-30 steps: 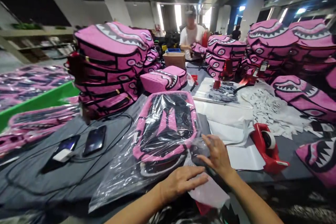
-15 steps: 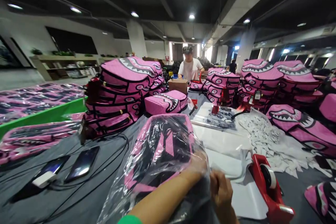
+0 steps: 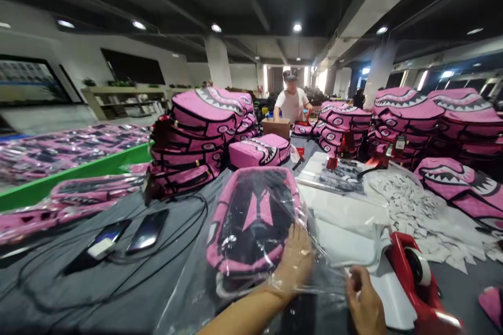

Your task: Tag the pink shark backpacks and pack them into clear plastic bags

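A pink and black backpack [image 3: 259,220] lies in front of me, straps side up, in a clear plastic bag [image 3: 188,293]. My left hand [image 3: 294,256] seems to be inside the bag, flat with fingers stretched along the backpack's lower right edge. To its right, my right hand [image 3: 363,298] is closed on the bag's edge, with the film drawn tight between the hands. A red tape dispenser [image 3: 422,277] stands just right of my right hand. White sheets [image 3: 341,241] lie beside the backpack.
Stacks of pink backpacks [image 3: 204,131] stand left and right. Two phones [image 3: 148,231] and black cables lie at left. White scraps [image 3: 424,214] are heaped at right. Behind a cardboard box [image 3: 276,127] a person [image 3: 291,102] stands. Bagged backpacks lie beyond a green edge [image 3: 86,170].
My right hand has moved right, away from my left hand, drawing the bag's edge out. My left hand lies flatter on the backpack. The view has turned slightly left.
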